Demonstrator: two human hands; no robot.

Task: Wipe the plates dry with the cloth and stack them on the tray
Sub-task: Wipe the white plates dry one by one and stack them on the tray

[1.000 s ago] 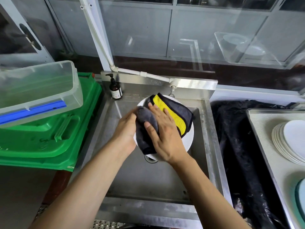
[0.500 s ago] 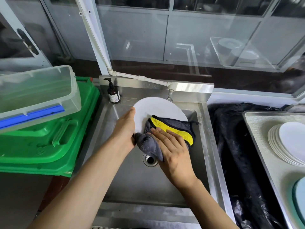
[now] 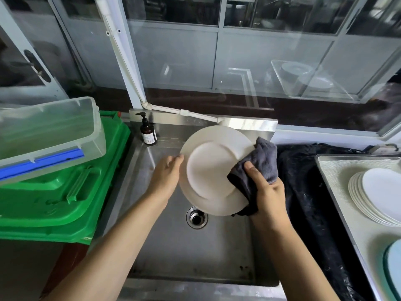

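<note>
A white plate (image 3: 211,170) is held tilted above the steel sink (image 3: 173,246). My left hand (image 3: 166,174) grips its left rim, fingers behind the plate. My right hand (image 3: 263,190) grips the grey cloth (image 3: 258,164), which is wrapped over the plate's right rim; the thumb presses the cloth onto the plate's face. A stack of white plates (image 3: 377,196) lies on the steel tray (image 3: 338,170) at the right.
A brown soap pump bottle (image 3: 148,133) stands at the sink's back left corner. Green crates (image 3: 65,187) with a clear plastic box (image 3: 47,135) on top sit to the left. Black plastic sheeting (image 3: 308,192) lies between sink and tray. A pale blue plate edge (image 3: 393,270) shows bottom right.
The plate has turned so its face shows. My right hand slid the cloth from the plate's middle to its right rim; the yellow side is now hidden.
</note>
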